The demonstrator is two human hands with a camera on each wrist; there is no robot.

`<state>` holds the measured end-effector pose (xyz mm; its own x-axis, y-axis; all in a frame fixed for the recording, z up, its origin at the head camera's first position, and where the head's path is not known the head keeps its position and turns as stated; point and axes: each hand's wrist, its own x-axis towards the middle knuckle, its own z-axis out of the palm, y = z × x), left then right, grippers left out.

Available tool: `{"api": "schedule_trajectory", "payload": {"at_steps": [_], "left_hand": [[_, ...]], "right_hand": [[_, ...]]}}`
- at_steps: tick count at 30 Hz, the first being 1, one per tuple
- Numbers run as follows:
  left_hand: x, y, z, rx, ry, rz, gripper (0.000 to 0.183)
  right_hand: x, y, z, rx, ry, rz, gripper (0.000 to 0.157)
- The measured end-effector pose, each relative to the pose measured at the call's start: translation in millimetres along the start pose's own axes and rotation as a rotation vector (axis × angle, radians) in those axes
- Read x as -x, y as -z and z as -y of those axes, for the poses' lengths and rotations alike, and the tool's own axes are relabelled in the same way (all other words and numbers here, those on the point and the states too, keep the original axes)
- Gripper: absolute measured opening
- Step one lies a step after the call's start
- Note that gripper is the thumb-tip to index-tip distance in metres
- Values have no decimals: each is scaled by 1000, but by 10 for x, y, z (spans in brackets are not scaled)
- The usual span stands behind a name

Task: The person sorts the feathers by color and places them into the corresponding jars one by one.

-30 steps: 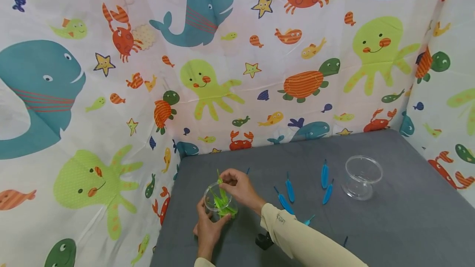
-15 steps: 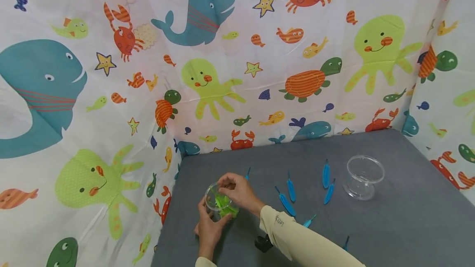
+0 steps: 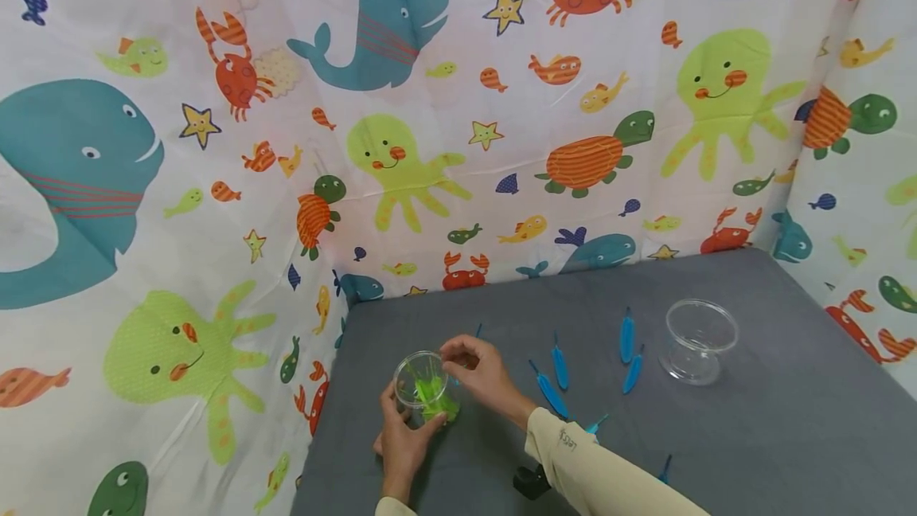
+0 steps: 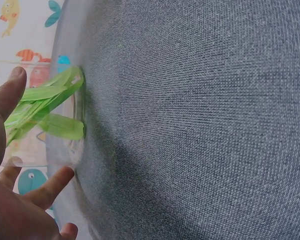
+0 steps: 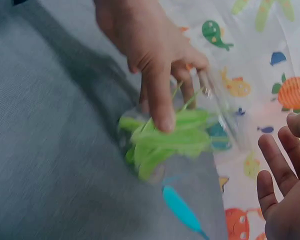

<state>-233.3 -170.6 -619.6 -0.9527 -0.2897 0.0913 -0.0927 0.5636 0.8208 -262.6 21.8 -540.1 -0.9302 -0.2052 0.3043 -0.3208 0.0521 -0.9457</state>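
Observation:
My left hand (image 3: 407, 440) grips a clear cup (image 3: 405, 357) at the table's left side, thumb on one side and fingers round the other. Inside the cup lie several bright green feather-shaped pieces (image 3: 433, 400) with thin stems, heaped at the bottom; the left wrist view shows the green pieces (image 4: 60, 100) through the clear wall. My right hand (image 3: 481, 377) is just right of the cup's rim. Seen in the right wrist view, the right hand (image 5: 290, 180) has loosely bent fingers and nothing between them.
Several blue feather-shaped pieces (image 3: 560, 365) lie scattered on the grey cloth-covered table (image 3: 759, 436), one (image 5: 182, 209) close beyond the cup. A clear footed bowl (image 3: 696, 337) stands at the right. A sea-animal printed curtain (image 3: 501, 62) encloses the back and sides.
A green piece pinched by my right hand above the cup has gone down into it. The right hand has let go and moved right, off the rim. The left hand stays put.

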Motion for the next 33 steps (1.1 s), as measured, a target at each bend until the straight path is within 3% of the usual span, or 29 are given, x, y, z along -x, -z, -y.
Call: {"api": "schedule_trajectory", "payload": {"at_steps": [8, 20, 26, 33], "left_hand": [[-5, -12, 19, -21, 11, -6, 110], [38, -2, 28, -60, 42, 15, 112], [60, -25, 12, -67, 26, 10, 112], [66, -46, 30, -91, 22, -3, 135]], "right_hand": [[345, 501, -186, 82, -48, -127, 24], [1111, 1421, -512, 212, -44, -284, 29], [1417, 1830, -545, 285, -135, -392, 25], [1754, 2274, -552, 381, -243, -494, 29]]}}
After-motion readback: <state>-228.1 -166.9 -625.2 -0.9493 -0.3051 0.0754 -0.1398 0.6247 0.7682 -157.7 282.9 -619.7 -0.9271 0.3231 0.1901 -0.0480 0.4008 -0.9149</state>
